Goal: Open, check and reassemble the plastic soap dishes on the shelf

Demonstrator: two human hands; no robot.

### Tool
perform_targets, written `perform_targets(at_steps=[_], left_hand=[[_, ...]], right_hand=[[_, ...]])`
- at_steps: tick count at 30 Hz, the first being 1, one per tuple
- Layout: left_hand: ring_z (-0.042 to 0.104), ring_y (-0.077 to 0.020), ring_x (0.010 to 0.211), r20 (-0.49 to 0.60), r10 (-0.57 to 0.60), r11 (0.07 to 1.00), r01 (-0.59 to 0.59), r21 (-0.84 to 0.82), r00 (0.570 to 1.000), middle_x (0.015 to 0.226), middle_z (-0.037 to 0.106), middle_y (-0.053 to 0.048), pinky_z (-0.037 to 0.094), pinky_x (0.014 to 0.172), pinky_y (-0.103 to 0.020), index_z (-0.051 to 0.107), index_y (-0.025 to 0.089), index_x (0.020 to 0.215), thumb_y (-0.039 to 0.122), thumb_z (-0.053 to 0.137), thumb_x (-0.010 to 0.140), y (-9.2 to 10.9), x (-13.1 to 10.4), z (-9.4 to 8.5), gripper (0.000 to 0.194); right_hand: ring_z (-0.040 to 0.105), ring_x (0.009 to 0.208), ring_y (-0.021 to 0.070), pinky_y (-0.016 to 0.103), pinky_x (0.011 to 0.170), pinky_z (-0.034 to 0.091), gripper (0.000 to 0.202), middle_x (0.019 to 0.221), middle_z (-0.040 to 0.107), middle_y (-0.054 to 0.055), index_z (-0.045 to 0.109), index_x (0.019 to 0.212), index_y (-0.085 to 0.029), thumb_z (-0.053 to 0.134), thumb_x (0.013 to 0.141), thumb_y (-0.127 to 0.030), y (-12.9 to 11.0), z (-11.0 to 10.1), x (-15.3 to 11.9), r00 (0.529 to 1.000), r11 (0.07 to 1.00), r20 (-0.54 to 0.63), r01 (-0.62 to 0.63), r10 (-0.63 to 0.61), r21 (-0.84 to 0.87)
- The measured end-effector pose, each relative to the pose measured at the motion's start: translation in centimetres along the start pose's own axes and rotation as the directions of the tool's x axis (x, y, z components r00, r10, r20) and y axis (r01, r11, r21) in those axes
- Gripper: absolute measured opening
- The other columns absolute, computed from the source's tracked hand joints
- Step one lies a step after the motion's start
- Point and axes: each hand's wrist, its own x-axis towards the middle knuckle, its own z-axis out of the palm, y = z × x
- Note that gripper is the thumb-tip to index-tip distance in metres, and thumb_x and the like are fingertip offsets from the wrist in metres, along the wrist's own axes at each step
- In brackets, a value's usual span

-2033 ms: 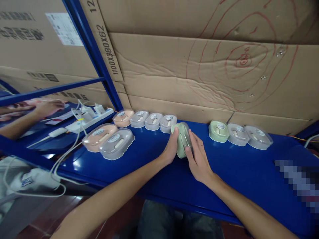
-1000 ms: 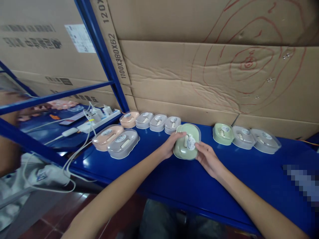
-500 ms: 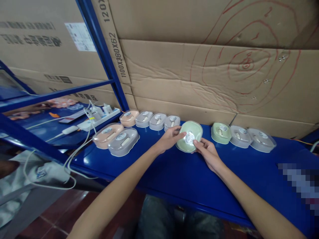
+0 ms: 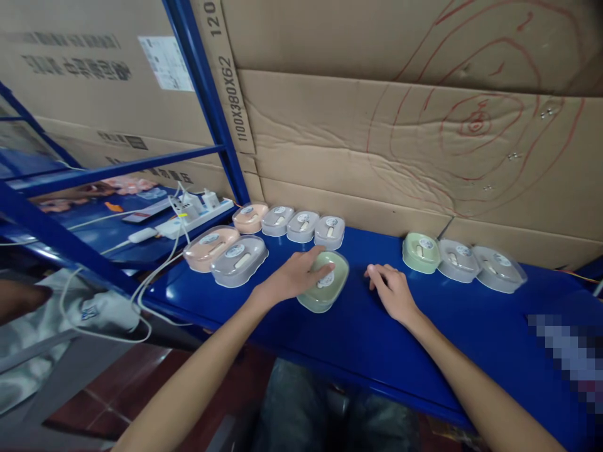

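Note:
My left hand (image 4: 296,274) grips a light-green plastic soap box with a clear lid (image 4: 332,292) by its left side, thumb on top beside the round label. The box is low over or on the blue tabletop; which of these I cannot tell. My right hand (image 4: 390,290) is apart from it to the right, fingers loosely curled together with nothing visible in them. Behind the left hand stand several grey boxes of the same kind, the nearest a grey box (image 4: 329,233). Beyond the right hand is another green box (image 4: 421,253).
Next to the far green box are two grey boxes (image 4: 459,260). At left are two peach boxes (image 4: 211,248) and a front grey box (image 4: 240,262). A power strip (image 4: 198,218) with white cables lies by a blue post (image 4: 202,94). Cardboard (image 4: 320,176) backs the blue table (image 4: 377,358).
The green box has moved left and down toward the table's front, still in my left hand. My right hand has let go of it and is now apart.

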Motion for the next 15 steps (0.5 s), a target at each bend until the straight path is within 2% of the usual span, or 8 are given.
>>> perform_targets(at_steps=[2, 4, 6, 8, 10, 12, 15], left_hand=[[0.079, -0.0375, 0.101, 0.004, -0.057, 0.993, 0.056, 0.104, 0.998, 0.088, 0.079, -0.008, 0.058, 0.090, -0.047, 0.063, 0.020, 0.147, 0.064, 0.049, 0.109, -0.9, -0.7, -1.2, 0.060], [0.077, -0.0384, 0.108, -0.072, -0.056, 0.978, 0.069, 0.196, 0.996, 0.102, 0.080, -0.012, 0.058, 0.093, -0.049, 0.066, 0.018, 0.143, 0.058, 0.053, 0.109, -1.5, -1.4, -2.0, 0.054], [0.072, -0.0396, 0.119, -0.204, 0.007, 0.962, 0.050, 0.270, 0.979, 0.121, 0.077, -0.018, 0.058, 0.100, -0.053, 0.065, 0.016, 0.144, 0.051, 0.056, 0.109, -1.6, -2.3, -2.2, 0.050], [0.066, -0.0401, 0.129, -0.290, 0.136, 0.937, -0.028, 0.348, 0.947, 0.134, 0.073, -0.019, 0.056, 0.108, -0.057, 0.062, 0.015, 0.147, 0.047, 0.058, 0.110, -1.3, -3.5, -1.8, 0.049], [0.060, -0.0396, 0.139, -0.270, 0.289, 0.893, -0.157, 0.422, 0.918, 0.146, 0.067, -0.017, 0.052, 0.117, -0.060, 0.061, 0.019, 0.148, 0.047, 0.060, 0.110, -1.0, -4.9, -0.8, 0.047], [0.055, -0.0391, 0.146, -0.215, 0.384, 0.849, -0.252, 0.465, 0.898, 0.152, 0.063, -0.016, 0.050, 0.121, -0.061, 0.060, 0.022, 0.150, 0.043, 0.059, 0.111, -0.8, -6.2, 0.3, 0.044], [0.055, -0.0397, 0.146, -0.219, 0.404, 0.822, -0.247, 0.513, 0.888, 0.152, 0.062, -0.018, 0.053, 0.118, -0.063, 0.056, 0.022, 0.152, 0.035, 0.058, 0.111, -1.1, -7.3, 1.6, 0.042]], right_hand=[[0.073, 0.085, 0.0274, 0.047, 0.104, 0.046, 0.068, 0.076, 0.076, 0.003, 0.071, 0.080, -0.027, 0.033, 0.114, -0.072, 0.3, 0.1, 0.0, 1.000, 1.000, 0.006, -0.011, 0.011, 0.015], [0.073, 0.085, 0.0280, 0.048, 0.108, 0.044, 0.068, 0.076, 0.076, 0.003, 0.073, 0.083, -0.028, 0.032, 0.114, -0.073, 0.5, 0.3, 0.1, 1.000, 1.000, 0.012, -0.011, 0.011, 0.021], [0.073, 0.084, 0.0284, 0.049, 0.109, 0.044, 0.069, 0.075, 0.075, 0.003, 0.074, 0.084, -0.028, 0.030, 0.114, -0.074, 0.6, 0.3, 0.1, 1.000, 1.000, 0.012, -0.010, 0.010, 0.017], [0.073, 0.084, 0.0285, 0.049, 0.108, 0.045, 0.070, 0.074, 0.074, 0.003, 0.074, 0.084, -0.028, 0.029, 0.114, -0.074, 0.6, 0.3, 0.1, 1.000, 1.000, 0.013, -0.011, 0.011, 0.014], [0.073, 0.084, 0.0283, 0.048, 0.107, 0.046, 0.069, 0.074, 0.074, 0.003, 0.074, 0.084, -0.028, 0.030, 0.114, -0.073, 0.5, 0.3, 0.1, 1.000, 1.000, 0.011, -0.007, 0.007, 0.016], [0.072, 0.084, 0.0282, 0.047, 0.105, 0.046, 0.069, 0.074, 0.074, 0.003, 0.074, 0.084, -0.028, 0.030, 0.114, -0.072, 0.5, 0.3, 0.1, 1.000, 1.000, 0.009, 0.003, -0.003, 0.017], [0.072, 0.083, 0.0280, 0.047, 0.101, 0.047, 0.067, 0.074, 0.074, 0.002, 0.074, 0.085, -0.028, 0.031, 0.115, -0.070, 0.6, 0.3, 0.0, 1.000, 1.000, 0.006, 0.016, -0.016, 0.012]])
